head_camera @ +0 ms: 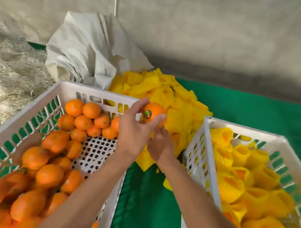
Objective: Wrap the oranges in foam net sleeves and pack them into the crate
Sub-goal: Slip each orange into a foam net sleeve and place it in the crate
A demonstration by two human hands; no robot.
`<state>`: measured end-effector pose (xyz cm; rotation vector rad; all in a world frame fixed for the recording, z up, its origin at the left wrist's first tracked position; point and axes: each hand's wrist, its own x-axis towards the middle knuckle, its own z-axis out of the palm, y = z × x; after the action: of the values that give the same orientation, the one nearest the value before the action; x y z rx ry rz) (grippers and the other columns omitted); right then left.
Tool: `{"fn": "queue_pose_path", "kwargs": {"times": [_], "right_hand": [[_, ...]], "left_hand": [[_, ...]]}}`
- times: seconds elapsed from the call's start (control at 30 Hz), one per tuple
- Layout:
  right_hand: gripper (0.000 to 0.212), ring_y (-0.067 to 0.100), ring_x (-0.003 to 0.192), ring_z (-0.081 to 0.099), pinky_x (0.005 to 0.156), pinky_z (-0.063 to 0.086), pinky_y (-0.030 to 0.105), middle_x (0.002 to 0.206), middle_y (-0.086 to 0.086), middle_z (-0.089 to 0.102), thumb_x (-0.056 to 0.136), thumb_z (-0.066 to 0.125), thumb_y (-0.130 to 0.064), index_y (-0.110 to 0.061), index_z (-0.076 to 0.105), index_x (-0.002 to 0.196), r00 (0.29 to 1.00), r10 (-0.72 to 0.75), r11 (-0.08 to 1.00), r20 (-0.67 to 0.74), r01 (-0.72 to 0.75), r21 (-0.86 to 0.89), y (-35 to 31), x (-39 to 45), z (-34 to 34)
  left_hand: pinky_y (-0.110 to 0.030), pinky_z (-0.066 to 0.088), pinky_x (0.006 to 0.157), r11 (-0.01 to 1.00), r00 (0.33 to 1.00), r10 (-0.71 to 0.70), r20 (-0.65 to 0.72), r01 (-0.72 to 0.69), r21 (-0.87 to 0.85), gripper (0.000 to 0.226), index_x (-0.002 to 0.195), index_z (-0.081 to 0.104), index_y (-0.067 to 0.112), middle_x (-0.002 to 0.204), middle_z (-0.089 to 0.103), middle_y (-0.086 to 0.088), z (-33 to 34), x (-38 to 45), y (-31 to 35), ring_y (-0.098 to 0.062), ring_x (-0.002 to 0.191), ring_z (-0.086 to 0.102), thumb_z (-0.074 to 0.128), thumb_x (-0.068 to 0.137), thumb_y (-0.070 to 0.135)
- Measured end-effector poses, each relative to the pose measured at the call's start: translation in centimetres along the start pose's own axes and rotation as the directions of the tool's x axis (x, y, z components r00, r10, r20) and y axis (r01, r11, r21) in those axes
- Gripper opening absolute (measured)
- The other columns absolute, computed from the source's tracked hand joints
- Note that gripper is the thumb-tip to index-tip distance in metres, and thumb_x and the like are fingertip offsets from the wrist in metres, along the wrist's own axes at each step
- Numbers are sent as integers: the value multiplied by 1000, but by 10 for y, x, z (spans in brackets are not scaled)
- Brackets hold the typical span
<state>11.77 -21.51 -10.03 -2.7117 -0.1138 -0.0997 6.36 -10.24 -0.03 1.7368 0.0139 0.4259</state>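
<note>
- Left hand (134,130) grasping bare orange (155,115) at twelve o'clock, over sleeve pile (167,93).
- Right hand (161,145) reaching into pile; grip hidden, cannot tell.
- Pick single sleeve, stretch wide, push fruit through, set in crate (209,124) at three o'clock.

A green mat (250,111) covers the floor and carries two white slotted crates: the left crate (20,130) with bare oranges (49,175), the right crate (195,157) with oranges in yellow net sleeves (255,198). Between and behind them a heap of loose yellow foam sleeves (160,90) lies on the mat, a crumpled white sack (85,49) just behind it. Pale straw (5,69) lies at the far left.
</note>
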Motion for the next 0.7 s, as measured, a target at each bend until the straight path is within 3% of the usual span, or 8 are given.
{"fn": "queue_pose_path", "kwargs": {"times": [0.07,0.13,0.23,0.33,0.47,0.57,0.7], "right_hand": [[61,31,140,38,110,37,42,160,8,32,102,45,-16,-14,22,159,992,-24,992,126,39,-119,19,4,19],[59,30,138,41,109,37,40,159,8,36,102,42,-14,-12,26,158,991,-60,980,122,81,-181,35,7,33],[48,33,134,47,107,40,42,151,12,48,105,42,-15,-11,40,153,994,-57,996,88,63,-69,45,14,41],[39,34,131,51,106,43,43,143,14,57,108,40,-23,-10,54,142,994,56,992,90,-66,110,43,20,36],[24,37,99,64,80,53,45,106,16,69,103,49,-26,-8,64,104,992,123,978,8,-123,169,30,22,4],[22,34,89,65,74,54,45,99,14,70,99,58,-29,-8,66,99,987,102,971,-123,-72,229,15,19,-38],[20,17,85,64,68,50,31,96,0,68,97,65,-35,-15,68,93,979,88,941,-183,-21,337,6,-15,-89]], "left_hand": [[-16,54,87,992,999,28,-29,-31,-121,57,135,66,22,126,67,15,9,-10,-11,-1,120,59,86,83,32],[-10,51,84,982,997,40,-63,-51,-183,51,132,67,22,124,68,19,11,-11,-20,-1,120,60,85,85,29],[-5,47,86,986,994,36,-99,-52,-159,52,133,67,18,123,69,17,10,-5,-24,5,114,61,82,87,35],[-4,45,86,989,995,7,-96,-21,-146,50,133,66,19,121,68,20,13,-2,-26,11,110,61,80,89,38],[-13,51,89,984,990,-35,-140,9,-179,44,133,64,25,118,70,15,14,-3,-24,3,112,63,70,95,47],[-17,54,88,969,984,-52,-170,9,-247,46,139,60,15,120,70,13,11,-4,-24,1,113,66,58,104,45],[-35,60,94,916,991,-131,-21,113,-385,47,148,50,19,142,58,0,11,-10,-16,-11,126,62,54,106,40]]}}
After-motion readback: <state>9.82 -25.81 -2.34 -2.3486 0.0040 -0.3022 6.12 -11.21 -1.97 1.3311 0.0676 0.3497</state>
